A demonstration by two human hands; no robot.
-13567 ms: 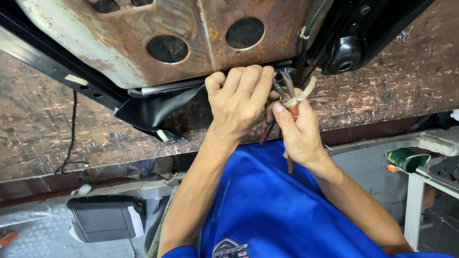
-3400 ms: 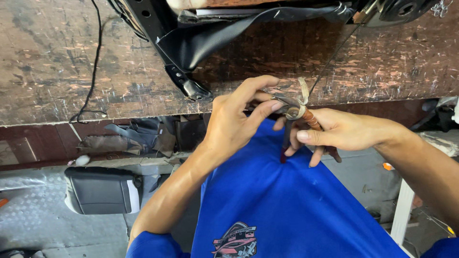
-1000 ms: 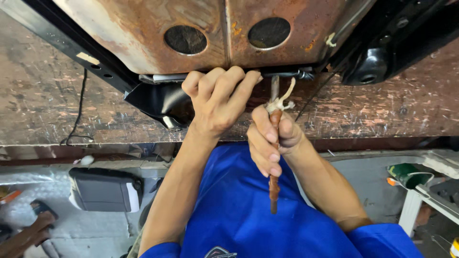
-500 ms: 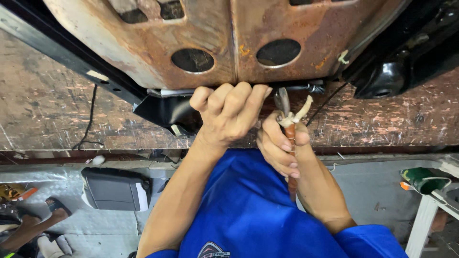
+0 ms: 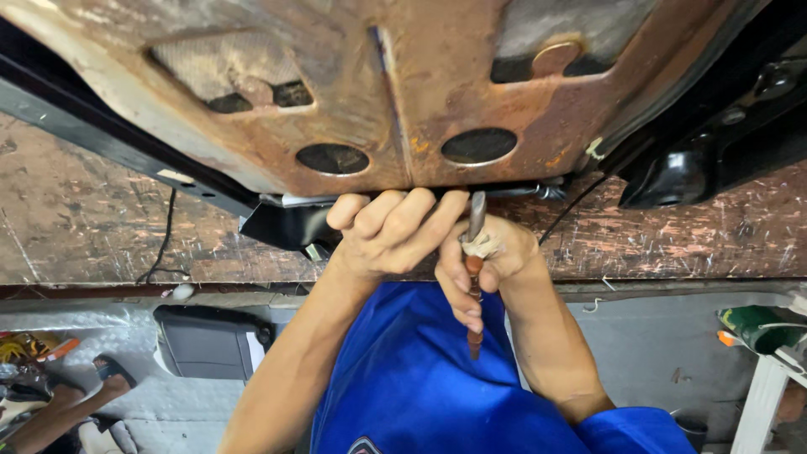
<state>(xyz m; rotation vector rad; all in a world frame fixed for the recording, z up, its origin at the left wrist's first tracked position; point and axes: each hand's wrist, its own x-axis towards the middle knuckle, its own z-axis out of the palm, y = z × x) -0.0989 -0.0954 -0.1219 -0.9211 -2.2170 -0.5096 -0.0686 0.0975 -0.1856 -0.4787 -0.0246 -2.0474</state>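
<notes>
A rusty metal plate with oval holes fills the top of the head view, fixed to a black frame. My left hand reaches up under the plate's lower edge, fingers curled around a thin metal rod and black part there. My right hand grips pliers with reddish-brown handles; their jaws point up at the plate's edge, with a pale scrap wrapped near the jaws. My blue shirt shows below.
A worn wooden surface lies behind the plate. A dark grey box sits lower left. Another person's sandalled foot is at the far left. A green object and a white stand are at the right.
The view has tilted up, so the rusty plate fills more of the frame. My right hand has shifted the pliers closer beside my left hand under the plate's edge.
</notes>
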